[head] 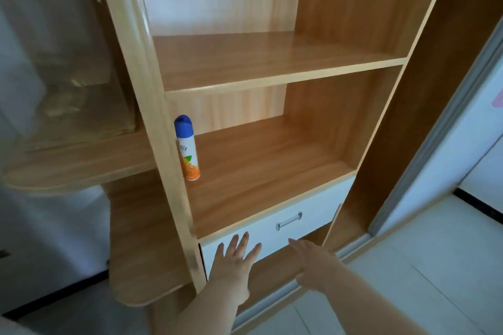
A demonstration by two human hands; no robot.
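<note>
The left hand (235, 258) lies flat, fingers straight and spread, on the left end of the white drawer front (321, 202) under the lower wooden shelf (258, 171). The right hand (313, 261), fingers straight and empty, is nearer the chrome bar handle (289, 221), which lies just beyond its fingertips, long axis horizontal.

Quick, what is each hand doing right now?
Left hand: open, fingers spread on the drawer front.
Right hand: open, holding nothing, reaching toward the drawer.

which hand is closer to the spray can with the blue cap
Left. The left hand is spread over the white drawer front, below the blue-capped orange-and-white spray can; the right hand is further right, beneath the drawer's metal handle.
</note>
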